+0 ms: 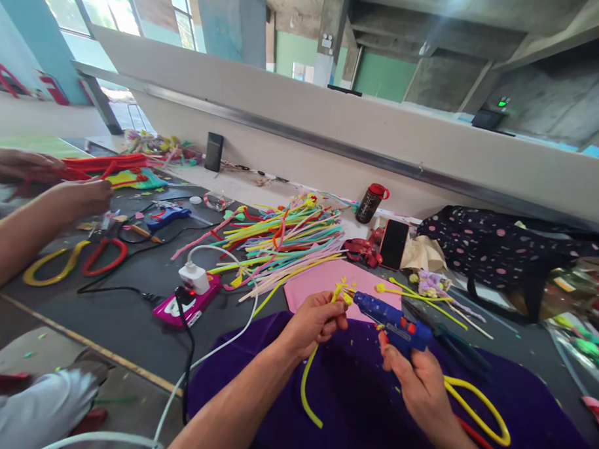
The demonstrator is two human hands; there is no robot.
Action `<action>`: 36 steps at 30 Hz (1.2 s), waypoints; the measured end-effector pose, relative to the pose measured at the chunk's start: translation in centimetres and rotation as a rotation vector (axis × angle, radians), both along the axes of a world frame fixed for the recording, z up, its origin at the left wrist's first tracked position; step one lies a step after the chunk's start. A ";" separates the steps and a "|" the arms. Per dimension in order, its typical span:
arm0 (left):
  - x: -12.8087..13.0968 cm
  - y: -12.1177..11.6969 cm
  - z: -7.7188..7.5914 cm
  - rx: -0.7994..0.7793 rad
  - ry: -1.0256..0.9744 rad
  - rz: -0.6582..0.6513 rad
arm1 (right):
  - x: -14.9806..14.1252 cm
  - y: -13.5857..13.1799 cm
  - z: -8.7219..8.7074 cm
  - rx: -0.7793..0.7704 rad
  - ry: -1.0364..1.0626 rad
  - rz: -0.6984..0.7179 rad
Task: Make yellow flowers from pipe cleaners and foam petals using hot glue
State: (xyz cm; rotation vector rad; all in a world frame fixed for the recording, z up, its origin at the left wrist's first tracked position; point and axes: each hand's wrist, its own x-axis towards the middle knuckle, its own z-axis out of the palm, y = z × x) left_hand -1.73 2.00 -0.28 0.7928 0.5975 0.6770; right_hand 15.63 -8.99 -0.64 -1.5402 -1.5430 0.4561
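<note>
My left hand (312, 324) is closed around a yellow pipe cleaner (306, 382), whose curled tip sticks up above my fingers while its long tail hangs down over the purple cloth (356, 410). In my right hand (416, 379) I grip a blue glue gun (389, 316), with its nozzle pointed left and touching the yellow tip. The pink foam sheet (322, 278) lies just behind both hands.
A heap of coloured pipe cleaners (284, 240) lies at the middle. A pink power strip (191, 298) with a white charger sits to the left. Another person's hands (79, 194) work at far left. A red-capped bottle (371, 202), a phone (393, 244) and a spotted bag (500, 248) stand behind.
</note>
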 end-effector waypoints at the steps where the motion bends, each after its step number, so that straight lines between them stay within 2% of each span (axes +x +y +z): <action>1: 0.0 0.0 0.0 0.001 0.001 0.000 | 0.0 0.0 0.0 -0.002 -0.008 -0.002; 10: 0.1 -0.1 0.0 0.047 0.016 0.000 | 0.0 0.1 0.0 -0.003 -0.094 -0.006; 36: 0.1 -0.1 0.1 0.048 0.045 0.001 | -0.1 0.1 0.0 -0.010 -0.087 0.038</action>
